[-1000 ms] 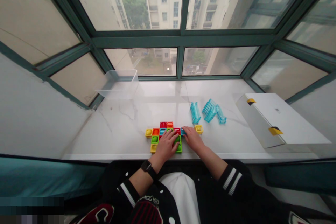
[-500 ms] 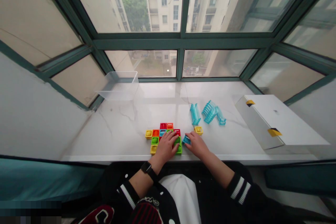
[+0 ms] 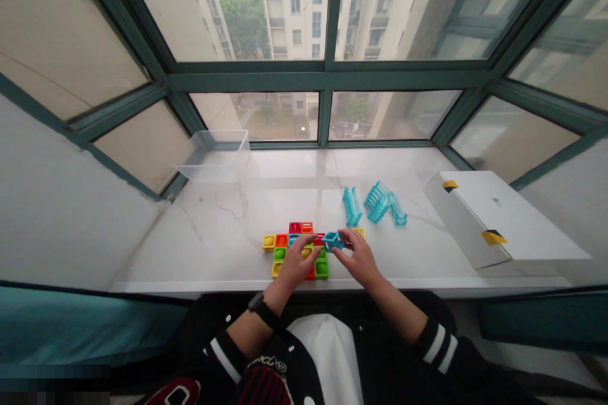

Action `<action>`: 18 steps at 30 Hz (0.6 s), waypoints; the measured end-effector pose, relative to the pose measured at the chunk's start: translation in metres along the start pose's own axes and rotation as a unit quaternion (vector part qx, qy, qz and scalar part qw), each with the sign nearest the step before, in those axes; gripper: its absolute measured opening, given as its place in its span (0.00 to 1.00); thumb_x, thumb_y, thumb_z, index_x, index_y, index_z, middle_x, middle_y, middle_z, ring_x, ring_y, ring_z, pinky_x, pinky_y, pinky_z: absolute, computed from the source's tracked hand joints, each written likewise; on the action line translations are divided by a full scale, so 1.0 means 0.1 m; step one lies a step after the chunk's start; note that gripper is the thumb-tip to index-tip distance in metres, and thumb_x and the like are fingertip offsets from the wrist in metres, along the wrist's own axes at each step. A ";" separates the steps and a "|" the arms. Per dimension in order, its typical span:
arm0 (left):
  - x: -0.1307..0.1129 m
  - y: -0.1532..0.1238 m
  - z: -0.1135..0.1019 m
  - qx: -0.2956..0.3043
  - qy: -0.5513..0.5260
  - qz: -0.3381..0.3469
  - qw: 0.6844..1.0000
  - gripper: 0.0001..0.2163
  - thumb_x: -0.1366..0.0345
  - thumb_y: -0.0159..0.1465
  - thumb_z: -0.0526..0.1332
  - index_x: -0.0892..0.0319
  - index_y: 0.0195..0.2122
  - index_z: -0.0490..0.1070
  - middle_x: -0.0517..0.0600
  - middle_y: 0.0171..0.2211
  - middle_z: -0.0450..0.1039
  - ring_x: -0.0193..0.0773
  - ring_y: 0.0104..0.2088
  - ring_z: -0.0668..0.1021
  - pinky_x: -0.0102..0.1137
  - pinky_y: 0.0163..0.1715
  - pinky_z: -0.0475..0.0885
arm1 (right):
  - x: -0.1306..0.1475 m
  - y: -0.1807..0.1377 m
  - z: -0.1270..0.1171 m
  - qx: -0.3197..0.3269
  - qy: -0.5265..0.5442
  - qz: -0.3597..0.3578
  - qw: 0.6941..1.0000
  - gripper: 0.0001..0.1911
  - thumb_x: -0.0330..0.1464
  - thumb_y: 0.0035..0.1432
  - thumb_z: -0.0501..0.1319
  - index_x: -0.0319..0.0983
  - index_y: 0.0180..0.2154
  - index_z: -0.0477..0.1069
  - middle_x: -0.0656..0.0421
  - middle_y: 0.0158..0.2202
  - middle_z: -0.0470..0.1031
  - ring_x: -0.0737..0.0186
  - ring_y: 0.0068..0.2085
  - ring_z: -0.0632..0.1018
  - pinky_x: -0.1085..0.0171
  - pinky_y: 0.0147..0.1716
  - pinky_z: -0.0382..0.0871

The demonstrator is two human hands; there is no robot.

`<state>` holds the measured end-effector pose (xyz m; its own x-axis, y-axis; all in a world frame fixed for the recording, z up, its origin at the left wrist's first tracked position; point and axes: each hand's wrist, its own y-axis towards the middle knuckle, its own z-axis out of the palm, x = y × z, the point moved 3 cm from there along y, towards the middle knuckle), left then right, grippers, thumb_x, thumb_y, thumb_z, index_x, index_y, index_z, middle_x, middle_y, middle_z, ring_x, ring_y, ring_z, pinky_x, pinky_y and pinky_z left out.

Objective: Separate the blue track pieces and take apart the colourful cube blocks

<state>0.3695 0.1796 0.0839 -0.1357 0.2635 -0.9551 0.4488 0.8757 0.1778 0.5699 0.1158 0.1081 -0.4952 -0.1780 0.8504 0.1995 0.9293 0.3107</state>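
A flat cluster of coloured square blocks [image 3: 291, 242] in red, orange, yellow and green lies on the marble sill [image 3: 228, 228] near its front edge. Just above the cluster's right side hangs a light blue block [image 3: 332, 241], pinched between the fingertips of both hands. My left hand [image 3: 297, 263] reaches it from the left, over the cluster. My right hand [image 3: 361, 259] grips it from the right. A yellow block [image 3: 360, 231] lies partly hidden behind my right hand's fingers.
Three ribbed turquoise track pieces [image 3: 375, 202] lie behind the blocks. A white box with yellow tabs [image 3: 494, 218] sits at the right. A clear plastic tub [image 3: 216, 155] stands at the back left by the window frame. My watch [image 3: 259, 307] is on the left wrist.
The light blue block came off the cluster's right edge and now sits lifted between both hands. My left hand rose from lying flat on the cluster to meet it.
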 end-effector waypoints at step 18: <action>-0.20 -0.03 0.14 -0.019 -0.271 -0.089 0.958 0.25 0.57 0.62 0.72 0.56 0.58 0.69 0.57 0.55 0.78 0.49 0.57 0.79 0.46 0.59 0.75 | 0.21 -0.04 0.11 -0.002 0.067 -0.041 0.997 0.14 0.39 0.66 0.65 0.45 0.52 0.73 0.54 0.48 0.75 0.55 0.46 0.80 0.56 0.46 0.81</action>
<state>0.3832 0.1658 0.0994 0.2754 -0.1312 -0.9523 0.4280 0.9038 -0.0008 0.5492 0.1122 0.1199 -0.3928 -0.2942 0.8713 0.1670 0.9089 0.3822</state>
